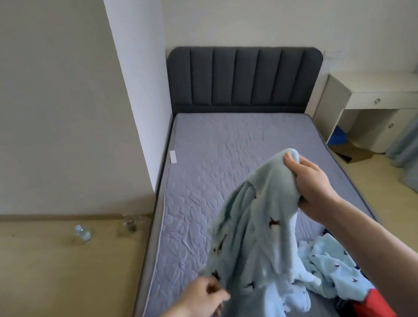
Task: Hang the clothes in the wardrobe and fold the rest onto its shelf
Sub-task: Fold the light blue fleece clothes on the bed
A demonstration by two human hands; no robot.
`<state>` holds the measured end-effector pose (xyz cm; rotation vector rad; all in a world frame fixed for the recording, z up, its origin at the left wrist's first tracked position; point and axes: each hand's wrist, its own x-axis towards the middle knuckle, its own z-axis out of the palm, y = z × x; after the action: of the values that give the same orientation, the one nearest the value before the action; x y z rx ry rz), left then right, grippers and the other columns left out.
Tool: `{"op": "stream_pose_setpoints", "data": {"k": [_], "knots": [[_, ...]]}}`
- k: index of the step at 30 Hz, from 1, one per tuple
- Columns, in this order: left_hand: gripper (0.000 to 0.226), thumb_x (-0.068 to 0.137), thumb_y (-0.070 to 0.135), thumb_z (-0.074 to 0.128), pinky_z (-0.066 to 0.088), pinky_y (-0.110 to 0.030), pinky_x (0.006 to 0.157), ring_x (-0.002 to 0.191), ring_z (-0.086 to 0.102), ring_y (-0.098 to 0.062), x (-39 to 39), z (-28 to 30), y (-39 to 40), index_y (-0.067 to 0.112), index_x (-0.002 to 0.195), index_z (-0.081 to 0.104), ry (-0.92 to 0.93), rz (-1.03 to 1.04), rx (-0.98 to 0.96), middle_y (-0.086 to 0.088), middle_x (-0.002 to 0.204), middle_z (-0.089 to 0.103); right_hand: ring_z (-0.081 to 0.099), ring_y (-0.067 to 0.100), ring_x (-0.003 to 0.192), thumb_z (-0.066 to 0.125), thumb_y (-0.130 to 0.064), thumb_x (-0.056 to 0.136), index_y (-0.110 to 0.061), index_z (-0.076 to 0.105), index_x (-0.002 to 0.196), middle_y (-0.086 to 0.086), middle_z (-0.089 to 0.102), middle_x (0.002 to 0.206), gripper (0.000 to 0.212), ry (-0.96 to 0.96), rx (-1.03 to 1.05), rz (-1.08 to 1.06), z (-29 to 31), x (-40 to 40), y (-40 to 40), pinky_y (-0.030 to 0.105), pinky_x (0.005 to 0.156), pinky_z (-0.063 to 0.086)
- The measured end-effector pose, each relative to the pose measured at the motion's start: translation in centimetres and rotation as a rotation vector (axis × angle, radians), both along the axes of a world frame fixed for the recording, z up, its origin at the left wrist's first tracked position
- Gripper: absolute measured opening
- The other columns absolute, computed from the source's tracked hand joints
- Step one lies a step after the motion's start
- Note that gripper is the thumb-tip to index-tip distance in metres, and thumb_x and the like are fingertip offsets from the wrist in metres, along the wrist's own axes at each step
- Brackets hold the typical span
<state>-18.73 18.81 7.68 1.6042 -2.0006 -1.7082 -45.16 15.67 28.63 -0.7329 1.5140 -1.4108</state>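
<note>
Hands: right hand [311, 183] grips pale blue garment [253, 255] top, left hand [207, 299] pinches edge; garment hangs lengthwise above mattress [203, 164]

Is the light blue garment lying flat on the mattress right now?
No, the right hand holds the light blue garment up above the mattress while the left hand grips its lower edge.

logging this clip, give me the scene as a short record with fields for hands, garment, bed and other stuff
right hand: right hand raised, grips the top of the light blue garment
left hand: left hand low, pinches the garment's edge
garment: fleecy, small dark bird print, hangs between both hands above the mattress
pile: more clothes lie on the mattress near the right arm, one red
headboard: dark grey headboard
floor: water bottle by the wall
wardrobe: not in view
</note>
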Motion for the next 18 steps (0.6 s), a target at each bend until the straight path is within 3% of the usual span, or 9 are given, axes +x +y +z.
{"op": "stream_pose_setpoints", "data": {"k": [3,6,8,10,12,16,18], "knots": [[0.057,0.06,0.07,0.081,0.051,-0.014,0.087,0.092,0.065,0.01,-1.9,-0.4,1.0,0.039,0.106,0.066,-0.006,-0.221,0.033,0.026,0.101,0.071,0.075,0.017,0.078,0.053,-0.03,0.107,-0.013,0.069,0.108,0.008,0.075,0.095,0.024,-0.062,-0.054,-0.018,-0.1,1.2,-0.2,0.033,0.07,0.063],[0.108,0.056,0.078,0.085,0.043,-0.024,0.111,0.129,0.054,-0.001,-3.8,0.1,-0.2,0.033,0.146,0.044,0.058,-0.211,0.052,0.02,0.142,0.054,0.073,0.018,0.08,0.049,-0.024,0.109,-0.007,0.063,0.107,0.004,0.074,0.084,0.022,-0.092,-0.135,0.007,0.0,3.1,-0.3,0.033,0.071,0.064],[0.118,0.053,0.076,0.089,0.042,-0.032,0.116,0.134,0.052,-0.008,-4.6,0.3,-1.2,0.031,0.151,0.041,0.149,-0.069,0.099,0.015,0.147,0.053,0.075,0.018,0.084,0.048,-0.019,0.109,-0.007,0.061,0.105,0.002,0.076,0.084,0.018,-0.104,-0.179,0.0,0.2,4.1,0.0,0.03,0.069,0.063],[0.107,0.05,0.078,0.089,0.048,-0.028,0.107,0.124,0.059,-0.005,-5.2,0.6,-2.0,0.037,0.141,0.052,0.181,0.078,0.075,0.02,0.135,0.062,0.076,0.022,0.091,0.049,-0.015,0.109,-0.008,0.062,0.104,0.006,0.075,0.093,0.015,-0.13,-0.208,-0.019,0.3,4.8,0.5,0.031,0.074,0.063],[0.08,0.054,0.073,0.087,0.051,-0.018,0.09,0.106,0.065,0.003,-5.5,0.6,-2.5,0.04,0.122,0.061,0.17,0.178,0.002,0.026,0.115,0.069,0.075,0.026,0.1,0.05,-0.013,0.108,-0.008,0.064,0.106,0.012,0.073,0.105,0.015,-0.176,-0.222,-0.034,0.1,5.0,1.4,0.034,0.08,0.064],[0.023,0.082,0.041,0.076,0.052,-0.024,0.076,0.096,0.069,-0.014,-5.5,0.8,-4.2,0.031,0.1,0.068,0.106,0.254,-0.174,0.011,0.102,0.074,0.073,0.03,0.11,0.051,-0.013,0.107,-0.003,0.061,0.118,0.017,0.071,0.119,0.018,-0.225,-0.217,-0.069,-0.8,4.2,3.6,0.042,0.089,0.063],[0.007,0.091,0.029,0.066,0.045,-0.026,0.066,0.09,0.064,-0.021,-4.7,1.4,-5.8,0.026,0.088,0.061,0.086,0.31,-0.25,0.007,0.09,0.068,0.074,0.03,0.108,0.051,-0.013,0.107,-0.002,0.06,0.122,0.017,0.072,0.118,0.021,-0.189,-0.195,-0.095,-1.6,3.2,4.6,0.042,0.09,0.062]]}}
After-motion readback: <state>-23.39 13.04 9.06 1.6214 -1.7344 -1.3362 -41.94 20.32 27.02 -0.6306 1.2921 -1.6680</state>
